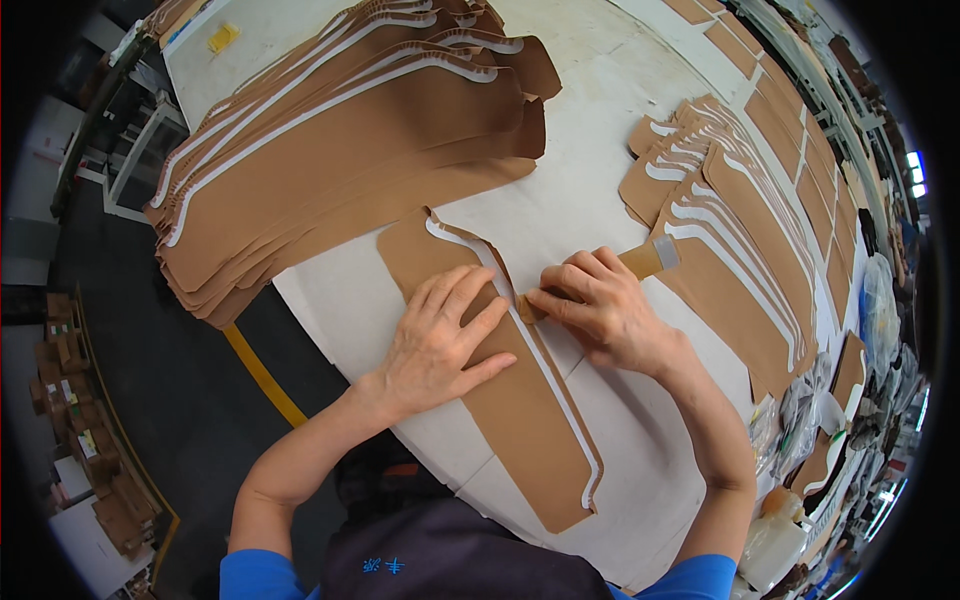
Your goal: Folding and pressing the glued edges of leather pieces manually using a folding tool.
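My left hand lies with fingers spread on a long tan flat piece, which has a white strip along its curved edge and that edge partly raised. My right hand is closed around a yellowish flat tool with a pale grey end pointing up to the right; its fingertips are at the raised edge, just right of my left hand.
Stacked tan pieces with white strips cover the upper left of the white table. Another fanned stack is at right. Plastic bags and a translucent bottle sit at the right edge. Boxes stand beyond the floor aisle at left.
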`<state>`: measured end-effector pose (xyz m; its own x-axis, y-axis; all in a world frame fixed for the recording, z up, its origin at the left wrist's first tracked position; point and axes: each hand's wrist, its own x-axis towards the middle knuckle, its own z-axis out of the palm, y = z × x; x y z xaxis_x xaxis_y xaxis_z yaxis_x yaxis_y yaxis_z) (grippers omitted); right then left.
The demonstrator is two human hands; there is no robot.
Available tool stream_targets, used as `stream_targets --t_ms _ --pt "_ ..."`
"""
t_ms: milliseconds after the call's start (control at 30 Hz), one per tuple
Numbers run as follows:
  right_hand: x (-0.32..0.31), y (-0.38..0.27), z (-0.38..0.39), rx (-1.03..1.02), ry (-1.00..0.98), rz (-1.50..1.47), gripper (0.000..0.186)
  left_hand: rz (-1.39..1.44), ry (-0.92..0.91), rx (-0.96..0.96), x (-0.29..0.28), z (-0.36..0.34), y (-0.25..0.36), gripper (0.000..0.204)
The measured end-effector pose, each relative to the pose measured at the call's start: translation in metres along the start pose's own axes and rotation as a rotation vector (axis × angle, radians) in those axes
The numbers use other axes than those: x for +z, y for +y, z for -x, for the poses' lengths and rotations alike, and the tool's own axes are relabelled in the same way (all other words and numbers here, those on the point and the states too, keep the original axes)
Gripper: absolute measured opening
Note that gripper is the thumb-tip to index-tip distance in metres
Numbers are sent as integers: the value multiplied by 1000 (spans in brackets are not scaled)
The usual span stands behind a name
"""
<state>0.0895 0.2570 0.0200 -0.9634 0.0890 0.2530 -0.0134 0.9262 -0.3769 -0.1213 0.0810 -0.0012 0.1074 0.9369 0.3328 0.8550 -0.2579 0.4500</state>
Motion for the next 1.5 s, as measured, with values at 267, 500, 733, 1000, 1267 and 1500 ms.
stream_targets --t_ms 267,500,733,1000,1267,1500 --pt "4 13 -22 -17 29 19 53 6 -17 -36 -1 -5 -13 68" --pt "6 27 -47 -45 53 29 48 -39 46 -49 -3 -10 -18 66" --pt "7 9 -38 -39 6 -31 44 7 -20 -42 -7 13 -7 65" --pt "9 -3 -36 -29 -5 -30 47 -12 -15 -41 -6 28 6 63" --pt "6 13 -53 -113 -52 -100 39 8 -25 -89 -6 28 7 61" --pt "5 27 -73 -176 -143 -139 38 5 -26 -92 -7 28 6 61"
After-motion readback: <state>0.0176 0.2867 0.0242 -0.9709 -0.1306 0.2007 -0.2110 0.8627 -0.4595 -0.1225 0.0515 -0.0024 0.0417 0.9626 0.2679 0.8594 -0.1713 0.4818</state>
